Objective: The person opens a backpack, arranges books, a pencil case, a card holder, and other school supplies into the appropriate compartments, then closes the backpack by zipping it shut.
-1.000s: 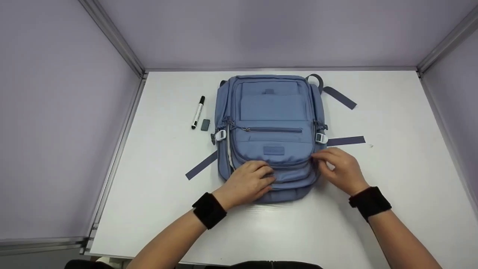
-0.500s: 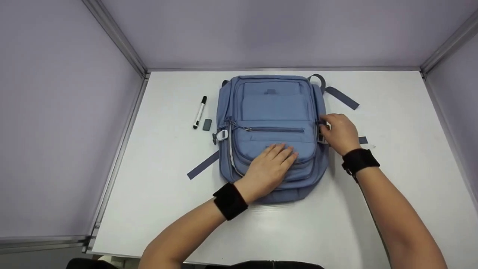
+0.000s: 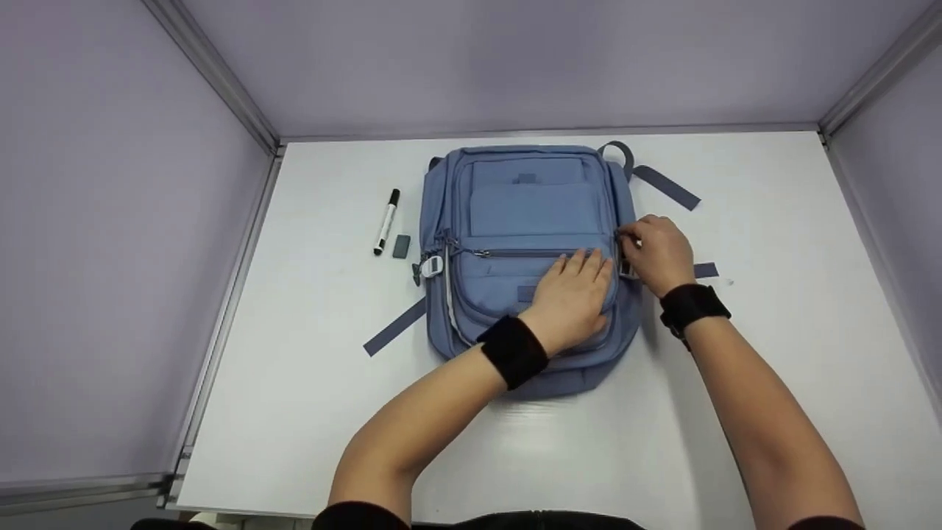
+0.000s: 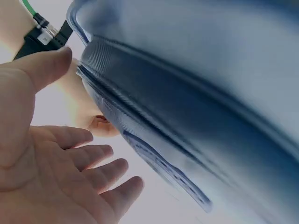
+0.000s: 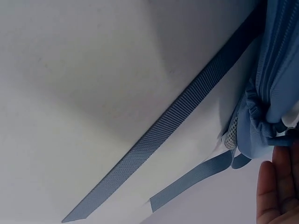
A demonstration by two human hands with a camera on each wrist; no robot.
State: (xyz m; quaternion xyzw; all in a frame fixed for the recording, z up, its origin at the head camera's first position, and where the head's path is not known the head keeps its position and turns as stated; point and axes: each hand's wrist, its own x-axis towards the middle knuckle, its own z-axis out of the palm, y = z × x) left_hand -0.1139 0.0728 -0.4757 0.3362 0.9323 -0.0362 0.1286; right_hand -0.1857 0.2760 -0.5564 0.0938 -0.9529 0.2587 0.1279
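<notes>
Left hand (image 3: pixel 572 302) over the front of the blue backpack (image 3: pixel 533 210), with fingers nearly straight, grasping nothing, aimed toward one o'clock; cannot tell whether touching the cloth. From there, upper half of the backpack toward eleven o'clock.

Right hand (image 3: pixel 657 254) against the backpack's three o'clock edge, pinching that edge between thumb and curled fingers; cannot tell exactly which small part. From the right hand, bulk of the backpack at nine o'clock.

Beneath the backpack, a white bench (image 3: pixel 294 412). Around the backpack, loose straps (image 3: pixel 394 327) at two, three and eight o'clock; near its side, a marker (image 3: pixel 386 222) toward ten o'clock and a small dark block (image 3: pixel 400 246) toward nine.
</notes>
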